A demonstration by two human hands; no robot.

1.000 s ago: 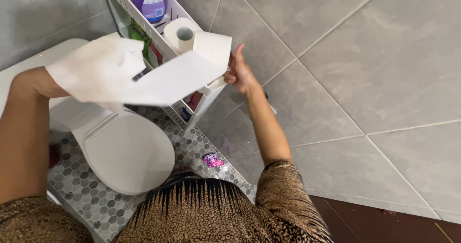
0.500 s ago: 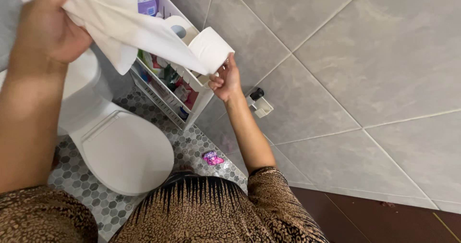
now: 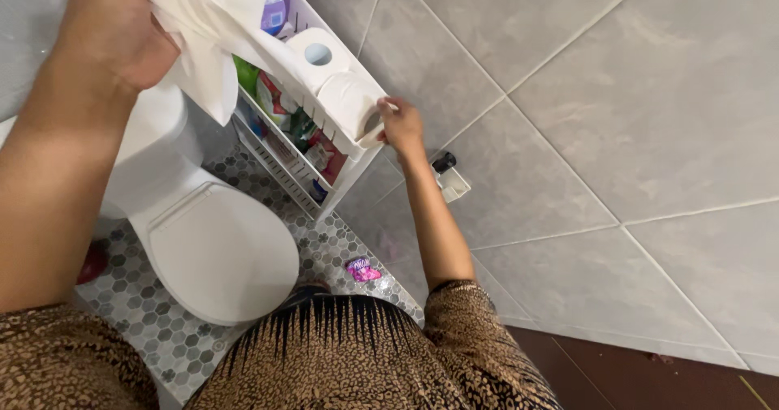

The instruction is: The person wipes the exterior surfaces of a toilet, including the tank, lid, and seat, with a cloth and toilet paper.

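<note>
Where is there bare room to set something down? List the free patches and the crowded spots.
Free: the closed toilet lid, and the hexagon floor between toilet and rack, apart from a pink wrapper. Crowded: the rack top holds two rolls, the right hand on one; its shelves are packed. The left hand holds tissue.
</note>
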